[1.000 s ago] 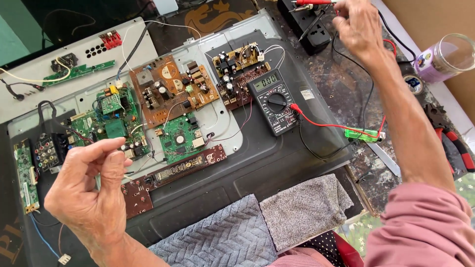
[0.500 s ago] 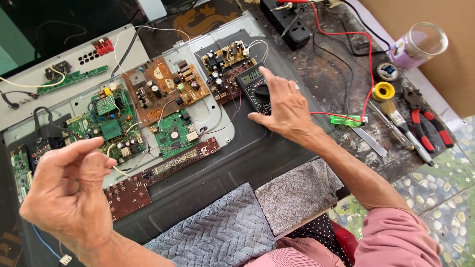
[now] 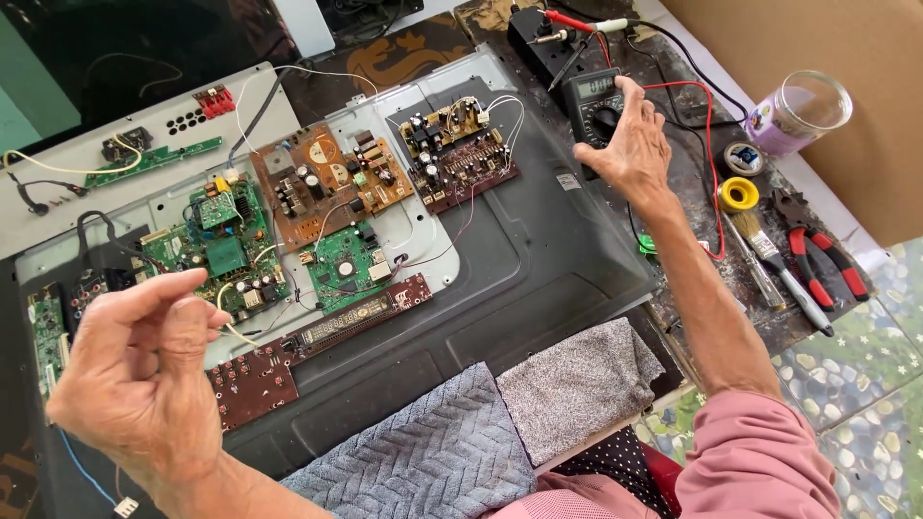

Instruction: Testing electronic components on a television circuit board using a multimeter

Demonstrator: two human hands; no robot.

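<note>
1. Black plastic multimeter [image 3: 594, 101] lying at the far edge of the dark metal panel [image 3: 538, 279], display lit, with the right hand [image 3: 630, 144] on top of it.
2. Right fingers [image 3: 615, 113] bent close over the round dial, thumb to the near side, gripping or turning it; which of the two, impossible to tell.
3. Left hand [image 3: 139, 375] raised in the near foreground above the boards, thumb and forefinger drawn to a narrow gap; nothing seen between them, though something tiny cannot be ruled out.
4. Done, judging by the layout: casing opened, boards bared and spread out, meter switched on.
5. Not yet done: red-tipped probes [image 3: 577, 21] lying beyond the meter, touching no board.
6. Glossy red lead [image 3: 707, 144] looping loosely past the right wrist.
7. Brown board [image 3: 332, 183] and green board [image 3: 226, 255], flat and rigid, bristling with cylindrical capacitors and thin white wires.
8. Soft knitted grey cloths [image 3: 433, 461] draped over the near edge.
9. Yellow solder reel [image 3: 738, 194], bristle brush [image 3: 769, 245] and red-handled pliers [image 3: 822, 264] on the worn bench to the right.
</note>
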